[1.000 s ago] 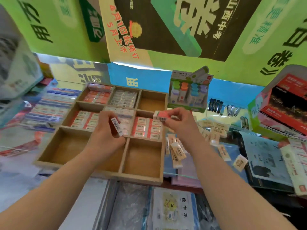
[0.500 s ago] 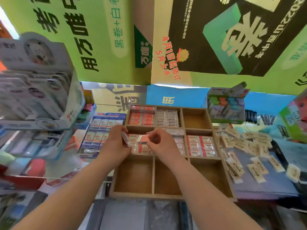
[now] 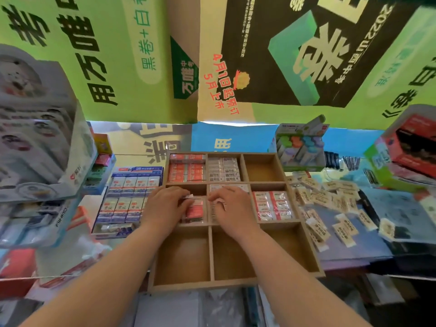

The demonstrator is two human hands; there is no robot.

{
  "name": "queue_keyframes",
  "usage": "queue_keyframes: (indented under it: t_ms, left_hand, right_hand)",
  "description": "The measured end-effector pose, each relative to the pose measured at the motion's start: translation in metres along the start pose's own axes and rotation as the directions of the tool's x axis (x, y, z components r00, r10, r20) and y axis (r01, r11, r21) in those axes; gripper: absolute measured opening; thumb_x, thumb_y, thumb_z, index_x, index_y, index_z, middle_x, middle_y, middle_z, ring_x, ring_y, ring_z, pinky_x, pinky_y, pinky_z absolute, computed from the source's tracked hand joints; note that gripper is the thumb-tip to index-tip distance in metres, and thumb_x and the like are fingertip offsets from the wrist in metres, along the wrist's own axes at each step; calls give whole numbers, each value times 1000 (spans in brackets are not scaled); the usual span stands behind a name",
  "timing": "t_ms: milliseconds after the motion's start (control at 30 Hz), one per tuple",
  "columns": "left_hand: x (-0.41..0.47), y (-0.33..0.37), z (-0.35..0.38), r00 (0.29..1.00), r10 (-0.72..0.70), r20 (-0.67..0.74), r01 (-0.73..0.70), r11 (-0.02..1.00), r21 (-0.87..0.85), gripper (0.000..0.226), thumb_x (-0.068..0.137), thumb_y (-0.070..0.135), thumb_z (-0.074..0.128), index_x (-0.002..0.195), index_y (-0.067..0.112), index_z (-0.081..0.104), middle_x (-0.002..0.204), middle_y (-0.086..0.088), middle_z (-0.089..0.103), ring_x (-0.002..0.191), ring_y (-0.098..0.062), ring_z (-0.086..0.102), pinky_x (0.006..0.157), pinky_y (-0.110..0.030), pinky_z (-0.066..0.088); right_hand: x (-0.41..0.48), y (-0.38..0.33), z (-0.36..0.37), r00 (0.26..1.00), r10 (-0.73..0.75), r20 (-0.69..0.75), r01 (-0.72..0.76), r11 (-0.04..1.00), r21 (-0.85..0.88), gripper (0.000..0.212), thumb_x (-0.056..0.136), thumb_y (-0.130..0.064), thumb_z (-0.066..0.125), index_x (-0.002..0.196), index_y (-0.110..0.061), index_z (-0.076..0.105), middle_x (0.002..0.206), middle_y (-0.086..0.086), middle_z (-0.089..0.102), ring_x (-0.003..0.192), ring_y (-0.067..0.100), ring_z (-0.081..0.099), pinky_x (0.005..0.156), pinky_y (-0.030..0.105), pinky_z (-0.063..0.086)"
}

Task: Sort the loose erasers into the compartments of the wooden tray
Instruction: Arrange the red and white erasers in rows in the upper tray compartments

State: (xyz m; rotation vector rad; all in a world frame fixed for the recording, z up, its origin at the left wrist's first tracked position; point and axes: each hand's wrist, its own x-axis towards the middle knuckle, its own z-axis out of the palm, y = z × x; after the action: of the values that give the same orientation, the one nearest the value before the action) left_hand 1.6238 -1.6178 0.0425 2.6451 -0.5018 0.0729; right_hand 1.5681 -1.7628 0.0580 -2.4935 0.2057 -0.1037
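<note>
Hovering over the middle row of the tray (image 3: 203,286), the two hands sit side by side, close together. The left hand (image 3: 165,206) pinches a white eraser (image 3: 188,196) at its fingertips, just above the red erasers (image 3: 195,212) lying in the compartment under it. The right hand (image 3: 230,207) has its fingers bent down into the centre compartment (whether they hold anything I cannot tell). Just right of that hand a compartment holds red-and-white packs (image 3: 272,205). Further right, outside the tray, loose erasers (image 3: 330,208) lie scattered. The three compartments nearest the wrists show bare wood.
</note>
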Motion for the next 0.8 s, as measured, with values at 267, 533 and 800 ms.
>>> queue_keyframes:
  t_ms: [267, 533, 800]
  left_hand:
    - [-8, 17, -7, 983, -85, 165, 72, 994, 85, 40, 95, 28, 32, 134, 23, 34, 141, -2, 39, 133, -20, 29, 112, -38, 11]
    - [4, 138, 16, 975, 187, 122, -186, 982, -18, 24, 89, 22, 47, 109, 21, 60, 118, 0, 59, 114, -21, 47, 101, -36, 28]
    - [41, 224, 75, 937, 271, 222, -282, 959, 17, 28, 91, 21, 43, 113, 19, 59, 118, -1, 60, 108, -20, 51, 89, -29, 36]
  right_hand:
    - [-13, 52, -49, 981, 46, -190, -53, 998, -32, 24, 87, -12, 45, 97, -19, 66, 104, 2, 64, 100, 15, 51, 88, 24, 34]
    - [-47, 165, -100, 988, 153, -29, -156, 964, -214, 48, 96, -28, 28, 141, -22, 15, 153, 0, 8, 141, 18, 5, 113, 35, 1]
    - [-57, 236, -114, 971, 144, 190, -36, 878, -477, 51, 97, -32, 15, 143, -20, -1, 153, 4, -10, 139, 23, -16, 108, 40, -19]
